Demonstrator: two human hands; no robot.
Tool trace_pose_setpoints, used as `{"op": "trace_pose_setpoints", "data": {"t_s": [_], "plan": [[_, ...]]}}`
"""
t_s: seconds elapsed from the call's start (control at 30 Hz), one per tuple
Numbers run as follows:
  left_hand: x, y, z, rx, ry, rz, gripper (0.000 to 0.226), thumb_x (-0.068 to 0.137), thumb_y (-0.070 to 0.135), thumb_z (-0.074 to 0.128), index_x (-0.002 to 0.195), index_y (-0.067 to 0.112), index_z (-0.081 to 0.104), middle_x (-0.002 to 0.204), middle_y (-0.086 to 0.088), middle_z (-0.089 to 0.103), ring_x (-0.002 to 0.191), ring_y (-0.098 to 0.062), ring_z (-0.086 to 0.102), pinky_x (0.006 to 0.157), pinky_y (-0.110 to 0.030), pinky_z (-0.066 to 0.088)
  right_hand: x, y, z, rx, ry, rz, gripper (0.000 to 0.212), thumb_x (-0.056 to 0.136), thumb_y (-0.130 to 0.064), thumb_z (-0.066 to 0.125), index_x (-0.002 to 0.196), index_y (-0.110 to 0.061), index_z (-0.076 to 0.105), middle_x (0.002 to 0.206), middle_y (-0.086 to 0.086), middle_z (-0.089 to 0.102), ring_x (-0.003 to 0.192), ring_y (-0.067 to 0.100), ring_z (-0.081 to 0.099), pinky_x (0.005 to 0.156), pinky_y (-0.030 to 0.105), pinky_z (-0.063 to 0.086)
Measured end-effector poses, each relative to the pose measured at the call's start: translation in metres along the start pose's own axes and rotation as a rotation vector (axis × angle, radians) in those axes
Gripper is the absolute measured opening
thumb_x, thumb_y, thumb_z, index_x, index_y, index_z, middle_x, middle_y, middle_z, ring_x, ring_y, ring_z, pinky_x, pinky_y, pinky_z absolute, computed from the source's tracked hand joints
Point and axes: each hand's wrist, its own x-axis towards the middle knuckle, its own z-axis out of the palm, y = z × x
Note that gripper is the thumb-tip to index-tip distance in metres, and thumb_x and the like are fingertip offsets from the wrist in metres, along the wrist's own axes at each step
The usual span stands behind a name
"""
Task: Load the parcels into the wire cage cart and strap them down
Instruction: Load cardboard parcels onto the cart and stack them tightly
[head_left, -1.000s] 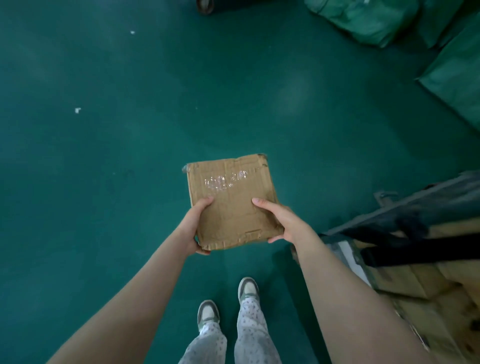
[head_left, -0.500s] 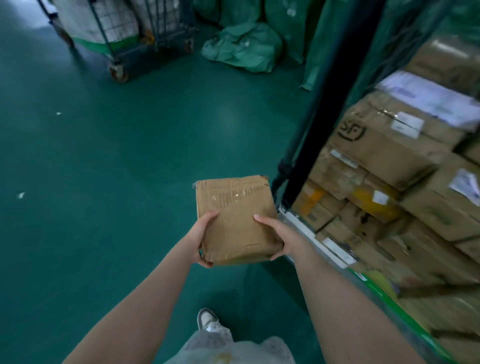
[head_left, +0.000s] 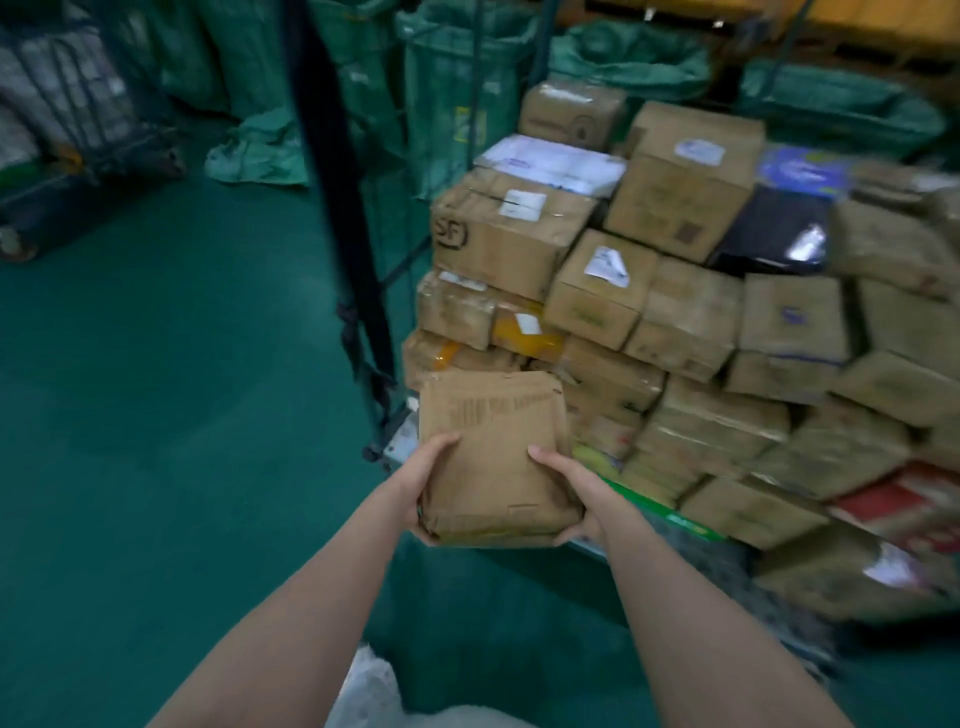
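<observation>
I hold a flat brown cardboard parcel (head_left: 493, 447) level in front of me. My left hand (head_left: 421, 483) grips its near left edge and my right hand (head_left: 571, 493) grips its near right edge. Just beyond it stands the wire cage cart (head_left: 343, 218), whose dark corner post rises to the left of the parcel. Inside the cart lies a tall, uneven heap of cardboard boxes (head_left: 675, 322), several with white labels. The parcel hangs at the cart's open near-left corner, level with the lower boxes. A black strap (head_left: 363, 364) hangs down the post.
Green woven sacks (head_left: 639, 62) stand and lie behind the cart. Another wheeled cage cart (head_left: 78, 135) with white bundles stands at the far left. Bare green floor (head_left: 156, 415) stretches to my left. A red box (head_left: 904, 504) lies low on the heap's right side.
My view has swung up and to the right, from the floor to the loaded cart. Both hands have kept the parcel, which now sits closer to the heap of boxes.
</observation>
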Motion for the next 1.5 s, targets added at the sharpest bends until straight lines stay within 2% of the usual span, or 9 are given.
{"op": "trace_pose_setpoints", "data": {"t_s": [0.2, 0.27, 0.43, 0.6, 0.73, 1.1, 1.27, 1.4, 1.5], "plan": [[-0.018, -0.013, 0.122, 0.191, -0.121, 0.023, 0.049, 0.084, 0.057, 0.054, 0.111, 0.018, 0.042, 0.089, -0.007, 0.048, 0.079, -0.029, 0.045, 0.088, -0.050, 0.037, -0.045, 0.030, -0.117, 0.180, 0.129, -0.023, 0.080, 0.077, -0.046, 0.070, 0.142, -0.016, 0.033, 0.140, 0.013, 0.042, 0.126, 0.037, 0.041, 0.093, 0.056, 0.040], [-0.019, -0.012, 0.158, 0.247, -0.166, 0.037, 0.052, 0.082, 0.058, 0.055, 0.114, 0.019, 0.044, 0.095, -0.009, 0.050, 0.091, -0.033, 0.048, 0.094, -0.053, 0.038, -0.052, 0.037, -0.152, 0.217, 0.194, -0.032, 0.085, 0.076, -0.047, 0.071, 0.143, -0.016, 0.030, 0.143, 0.013, 0.038, 0.129, 0.037, 0.038, 0.101, 0.059, 0.037], [-0.021, -0.004, 0.246, 0.388, -0.300, 0.047, 0.057, 0.082, 0.059, 0.055, 0.118, 0.017, 0.041, 0.115, -0.014, 0.049, 0.120, -0.038, 0.044, 0.101, -0.057, 0.035, -0.066, 0.041, -0.231, 0.330, 0.306, -0.047, 0.093, 0.070, -0.052, 0.074, 0.144, -0.018, 0.030, 0.144, 0.011, 0.038, 0.129, 0.038, 0.038, 0.101, 0.063, 0.036], [-0.011, 0.019, 0.327, 0.521, -0.363, 0.031, 0.079, 0.075, 0.063, 0.060, 0.135, 0.019, 0.037, 0.136, -0.013, 0.042, 0.124, -0.039, 0.039, 0.102, -0.063, 0.032, -0.067, 0.034, -0.299, 0.459, 0.379, -0.075, 0.091, 0.065, -0.051, 0.077, 0.140, -0.019, 0.036, 0.137, 0.010, 0.045, 0.123, 0.038, 0.045, 0.098, 0.065, 0.037], [-0.002, 0.037, 0.394, 0.607, -0.422, 0.017, 0.083, 0.073, 0.061, 0.064, 0.138, 0.019, 0.035, 0.138, -0.011, 0.040, 0.128, -0.037, 0.036, 0.103, -0.062, 0.031, -0.069, 0.028, -0.349, 0.551, 0.469, -0.088, 0.075, 0.073, -0.047, 0.074, 0.135, -0.020, 0.041, 0.127, 0.010, 0.050, 0.113, 0.035, 0.048, 0.094, 0.062, 0.041], [-0.011, 0.050, 0.555, 0.744, -0.597, 0.043, 0.087, 0.073, 0.062, 0.065, 0.143, 0.025, 0.028, 0.145, -0.010, 0.032, 0.130, -0.039, 0.032, 0.097, -0.065, 0.036, -0.095, 0.013, -0.485, 0.664, 0.619, -0.125, 0.065, 0.077, -0.047, 0.069, 0.130, -0.020, 0.044, 0.112, 0.008, 0.055, 0.098, 0.031, 0.052, 0.085, 0.054, 0.043], [-0.006, 0.048, 0.617, 0.677, -0.574, 0.048, 0.085, 0.074, 0.060, 0.064, 0.141, 0.022, 0.028, 0.142, -0.013, 0.033, 0.128, -0.041, 0.033, 0.095, -0.064, 0.039, -0.095, -0.007, -0.556, 0.566, 0.629, -0.086, 0.097, 0.057, -0.055, 0.078, 0.138, -0.021, 0.038, 0.132, 0.009, 0.047, 0.116, 0.035, 0.046, 0.100, 0.058, 0.033], [-0.004, 0.040, 0.644, 0.606, -0.556, 0.028, 0.079, 0.078, 0.061, 0.060, 0.140, 0.022, 0.029, 0.140, -0.013, 0.035, 0.127, -0.041, 0.033, 0.097, -0.062, 0.038, -0.095, -0.020, -0.585, 0.527, 0.630, -0.126, 0.081, 0.072, -0.047, 0.073, 0.138, -0.014, 0.040, 0.119, 0.009, 0.051, 0.090, 0.026, 0.051, 0.071, 0.034, 0.040], [-0.006, 0.040, 0.661, 0.587, -0.524, 0.058, 0.072, 0.080, 0.059, 0.058, 0.136, 0.023, 0.031, 0.129, -0.013, 0.037, 0.127, -0.042, 0.032, 0.096, -0.066, 0.037, -0.094, -0.022, -0.604, 0.512, 0.603, -0.119, 0.070, 0.075, -0.047, 0.071, 0.130, -0.014, 0.043, 0.097, 0.006, 0.053, 0.077, 0.024, 0.049, 0.056, 0.033, 0.035]]}}
